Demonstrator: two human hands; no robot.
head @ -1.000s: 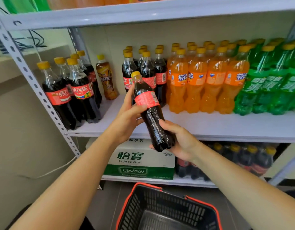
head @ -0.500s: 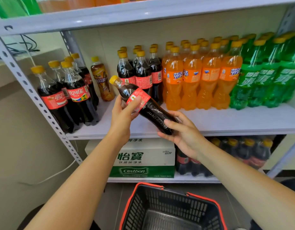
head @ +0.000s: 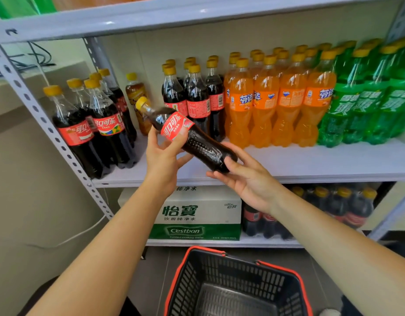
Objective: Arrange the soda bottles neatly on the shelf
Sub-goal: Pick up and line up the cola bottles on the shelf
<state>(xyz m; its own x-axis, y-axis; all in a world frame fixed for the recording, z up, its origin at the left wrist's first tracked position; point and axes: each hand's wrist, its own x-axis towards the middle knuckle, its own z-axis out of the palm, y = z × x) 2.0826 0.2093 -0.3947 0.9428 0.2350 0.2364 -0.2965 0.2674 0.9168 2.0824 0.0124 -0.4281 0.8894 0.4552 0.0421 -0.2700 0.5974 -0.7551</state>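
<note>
Cola bottle, small dark plastic one w/ yellow cap and red label (head: 203, 147), is off the shelf. It's held tilted at frame ctr, cap up-left, base down-right, in front of the white metal shelf board (head: 311, 160). Left hand (head: 162, 156) is clamped round the label, thumb + fingers wrapped on it. Right hand (head: 247, 179) sits under the base, fingers nearly straight, thumb laid on the side: more a prop than a grip.

Progress, as I judge it: mostly done. Already upright in rows:
- small cola bottles (head: 197, 99) at ctr back
- orange soda bottles (head: 277, 99) just right of them
- green soda bottles (head: 368, 99) at far right

Big cola bottles (head: 94, 124) at mid-left stand in a looser bunch, w/ one brown tea bottle (head: 135, 94) btwn the two cola groups.

Black mesh basket w/ red rim (head: 219, 270) is at bottom of frame, partly cut off, so can't say whether more bottles wait.

Left to do: stand the held bottle upright, prob. in front of the small cola rows, label out. Maybe square up the left bunch too.
</note>
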